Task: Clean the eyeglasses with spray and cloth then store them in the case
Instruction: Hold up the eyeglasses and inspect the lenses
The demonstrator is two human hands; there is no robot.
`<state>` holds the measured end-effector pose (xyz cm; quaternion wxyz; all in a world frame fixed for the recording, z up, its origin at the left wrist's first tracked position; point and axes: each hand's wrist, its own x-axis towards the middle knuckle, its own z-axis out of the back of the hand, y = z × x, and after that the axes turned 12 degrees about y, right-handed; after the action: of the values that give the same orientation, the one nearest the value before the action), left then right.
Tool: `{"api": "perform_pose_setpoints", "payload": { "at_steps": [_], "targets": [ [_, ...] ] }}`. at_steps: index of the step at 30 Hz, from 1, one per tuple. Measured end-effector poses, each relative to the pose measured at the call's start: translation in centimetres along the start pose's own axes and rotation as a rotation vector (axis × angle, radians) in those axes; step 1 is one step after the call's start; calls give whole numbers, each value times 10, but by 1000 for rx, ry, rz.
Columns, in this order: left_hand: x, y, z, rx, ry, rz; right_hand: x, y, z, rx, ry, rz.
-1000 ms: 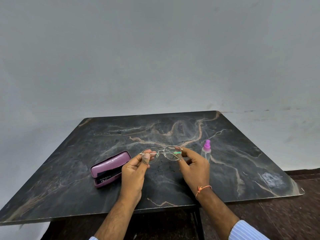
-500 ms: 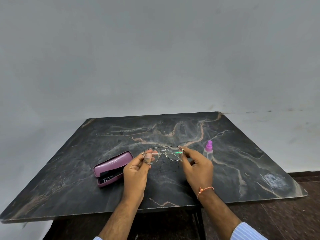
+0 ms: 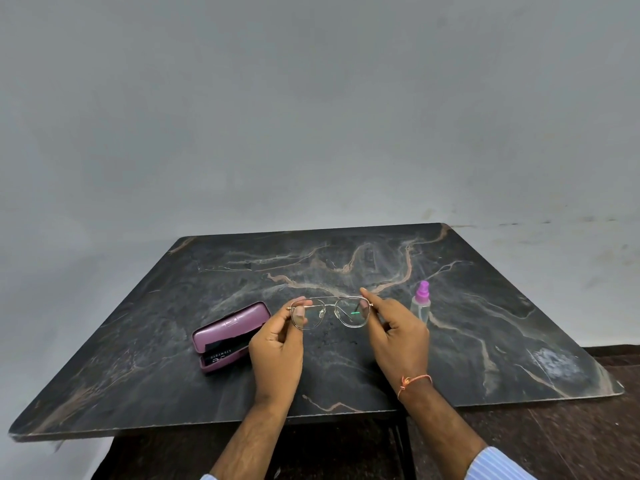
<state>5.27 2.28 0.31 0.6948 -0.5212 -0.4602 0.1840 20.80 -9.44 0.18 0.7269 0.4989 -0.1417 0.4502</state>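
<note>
Upside-down "EYEWEAR" inside case [image 3: 231, 337]

Glasses [image 3: 329, 313] held up over the table [image 3: 485, 306] between both hands: left hand [image 3: 277, 355], right hand [image 3: 398, 341]. Open case [image 3: 230, 336] sits left of them, spray bottle [image 3: 420, 303] just right.

left hand [image 3: 277, 344] and right hand [image 3: 398, 337] raised side by side, fingertips pinching, forearms extended

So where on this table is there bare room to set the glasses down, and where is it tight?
Bare table lies beyond the eyeglasses, also right of the spray bottle and left of the open case. It is tight in the near middle, where left hand and right hand hold the frame.
</note>
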Motion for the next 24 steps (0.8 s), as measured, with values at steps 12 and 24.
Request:
{"api": "perform_pose_setpoints", "payload": {
  "at_steps": [12, 24],
  "targets": [
    [-3, -6, -4, 239, -11, -146, 0, 1, -1, 5, -57, -4],
    [-5, -7, -6, 311, 36, -221, -1, 7, 5, 72, -70, -48]
  ]
}}
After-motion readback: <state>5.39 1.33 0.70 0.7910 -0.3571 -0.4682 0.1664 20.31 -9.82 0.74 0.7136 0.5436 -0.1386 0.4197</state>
